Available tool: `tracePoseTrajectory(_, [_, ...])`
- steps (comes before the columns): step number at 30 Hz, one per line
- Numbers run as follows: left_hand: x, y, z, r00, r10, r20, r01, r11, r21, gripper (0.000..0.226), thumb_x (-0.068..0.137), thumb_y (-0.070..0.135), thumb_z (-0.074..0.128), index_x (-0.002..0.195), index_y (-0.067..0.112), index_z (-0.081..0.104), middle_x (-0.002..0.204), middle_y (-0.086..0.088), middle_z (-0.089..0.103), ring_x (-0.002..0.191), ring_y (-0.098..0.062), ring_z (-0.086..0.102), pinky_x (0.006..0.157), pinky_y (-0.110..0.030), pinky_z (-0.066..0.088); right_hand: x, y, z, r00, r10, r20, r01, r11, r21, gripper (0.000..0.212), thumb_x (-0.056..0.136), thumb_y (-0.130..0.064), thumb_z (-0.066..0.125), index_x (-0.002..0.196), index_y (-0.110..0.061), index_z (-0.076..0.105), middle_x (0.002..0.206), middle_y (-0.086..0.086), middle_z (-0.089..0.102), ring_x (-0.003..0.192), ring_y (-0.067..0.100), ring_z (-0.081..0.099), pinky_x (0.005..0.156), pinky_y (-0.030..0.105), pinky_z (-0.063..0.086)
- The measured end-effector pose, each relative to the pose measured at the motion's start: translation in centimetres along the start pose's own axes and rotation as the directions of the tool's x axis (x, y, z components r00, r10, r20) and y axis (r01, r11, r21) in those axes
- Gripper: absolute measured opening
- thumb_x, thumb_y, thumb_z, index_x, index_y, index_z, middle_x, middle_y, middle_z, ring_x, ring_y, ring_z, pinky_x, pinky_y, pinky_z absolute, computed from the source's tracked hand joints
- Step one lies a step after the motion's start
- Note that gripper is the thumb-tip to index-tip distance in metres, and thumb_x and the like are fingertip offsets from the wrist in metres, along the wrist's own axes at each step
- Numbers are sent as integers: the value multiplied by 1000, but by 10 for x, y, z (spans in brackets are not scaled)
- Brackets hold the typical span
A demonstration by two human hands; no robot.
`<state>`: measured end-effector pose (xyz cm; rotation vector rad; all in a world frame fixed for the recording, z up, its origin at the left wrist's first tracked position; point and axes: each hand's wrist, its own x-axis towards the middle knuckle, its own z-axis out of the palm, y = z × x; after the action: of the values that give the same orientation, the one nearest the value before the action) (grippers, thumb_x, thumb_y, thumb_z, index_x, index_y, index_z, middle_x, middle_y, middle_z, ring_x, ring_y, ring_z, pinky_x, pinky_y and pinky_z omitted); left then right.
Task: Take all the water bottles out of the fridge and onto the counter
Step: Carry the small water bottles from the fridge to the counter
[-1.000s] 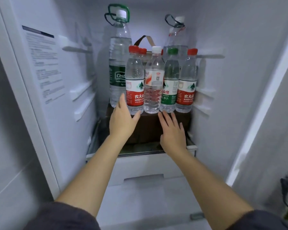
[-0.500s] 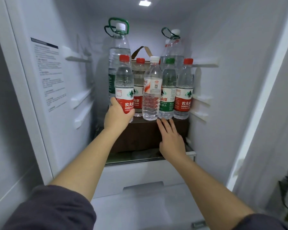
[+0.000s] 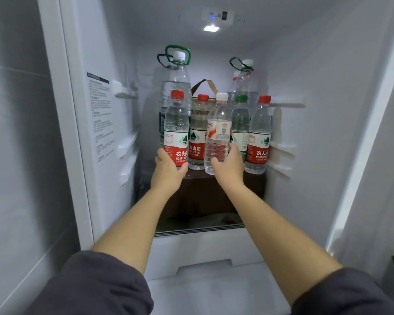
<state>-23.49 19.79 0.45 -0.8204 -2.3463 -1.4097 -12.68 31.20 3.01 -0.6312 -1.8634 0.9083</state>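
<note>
Inside the open fridge, several water bottles stand on a dark brown box (image 3: pixel 205 192). My left hand (image 3: pixel 168 169) grips the base of a red-capped, red-labelled bottle (image 3: pixel 176 130) at the front left. My right hand (image 3: pixel 228 164) is closed around the lower part of a white-capped bottle (image 3: pixel 218 130), which tilts slightly. Behind and beside them stand another red-capped bottle (image 3: pixel 198 130), a green-capped bottle (image 3: pixel 240 119) and a red-capped bottle (image 3: pixel 259 135) at the right. Two large handled bottles, the left one (image 3: pixel 175 83) and the right one (image 3: pixel 243 80), stand at the back.
A tan bag handle (image 3: pixel 205 85) rises between the large bottles. White shelf rails (image 3: pixel 284 153) line both fridge walls. A glass shelf edge (image 3: pixel 198 230) and a white drawer (image 3: pixel 205 251) lie below the box. The fridge frame (image 3: pixel 62 123) runs down the left side.
My right hand rose from the front of the brown box and closed on the white-capped bottle. My left hand keeps its grip on the red-labelled bottle, now held slightly forward of the row.
</note>
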Motion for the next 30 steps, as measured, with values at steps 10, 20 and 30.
tracePoseTrajectory(10, [3,-5,10,999,-4,-55,8,998,69,76,88,47,64,139,12,20,133,-10,43,109,-26,57,69,-33,43,25,-10,12,999,43,-31,-47,985,-166,68,80,-36,78,129,-8,40,127,9,51,112,25,57,81,32,50])
tracePoseTrajectory(20, [-6,-3,3,998,-5,-67,3,1000,-26,74,86,46,67,139,14,25,132,-8,47,109,-25,58,71,-32,46,12,-4,4,997,36,62,-34,999,-39,50,79,-31,78,115,-17,46,97,-7,58,89,15,61,65,23,43])
tracePoseTrajectory(30, [-89,-3,7,995,84,-47,-95,944,-315,79,80,37,76,140,22,27,131,2,49,108,-10,54,81,-26,50,-46,27,-57,999,-30,-28,32,997,73,60,69,-35,85,117,-26,52,98,-19,63,86,-8,60,64,4,43])
